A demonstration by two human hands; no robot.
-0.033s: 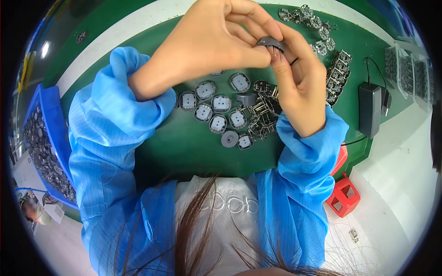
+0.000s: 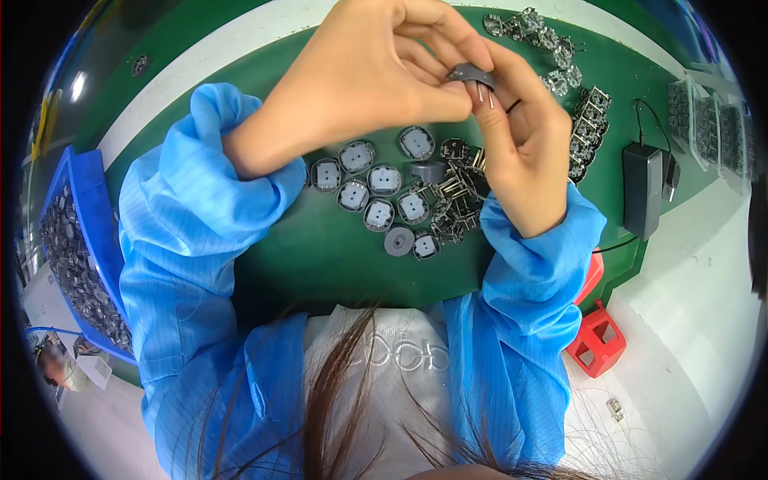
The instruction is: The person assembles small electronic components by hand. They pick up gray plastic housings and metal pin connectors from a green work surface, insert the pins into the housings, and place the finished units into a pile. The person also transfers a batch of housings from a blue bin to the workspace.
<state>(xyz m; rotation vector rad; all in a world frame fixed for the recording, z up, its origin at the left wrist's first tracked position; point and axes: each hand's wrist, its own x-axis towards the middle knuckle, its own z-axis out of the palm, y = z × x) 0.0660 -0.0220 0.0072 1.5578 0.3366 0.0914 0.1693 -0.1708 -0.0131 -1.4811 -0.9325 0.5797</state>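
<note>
Above the green table, my left hand [image 2: 360, 76] and my right hand [image 2: 520, 140] come together around a dark grey round plastic part [image 2: 470, 74]. Two thin metal pins stick out of it toward me. The left fingers and thumb pinch it from one side, while the right thumb and fingers close on it from the other. Below the hands lie several round grey housings with pale square inserts [image 2: 385, 180]. A grey disc-shaped cap [image 2: 399, 241] sits at their near edge. Beside them is a heap of metal-pinned parts [image 2: 458, 200], partly hidden by my right wrist.
A blue bin [image 2: 88, 240] full of small dark parts stands at the left. On the right are a row of stacked dark parts [image 2: 589, 132], a black power adapter [image 2: 642, 190] and clear trays [image 2: 694, 120]. Clear parts [image 2: 544, 38] lie far right; a red stool [image 2: 598, 340] stands below.
The grey part has tipped very slightly in my fingers, and its two pins show more clearly. Both hands stay nearly in place.
</note>
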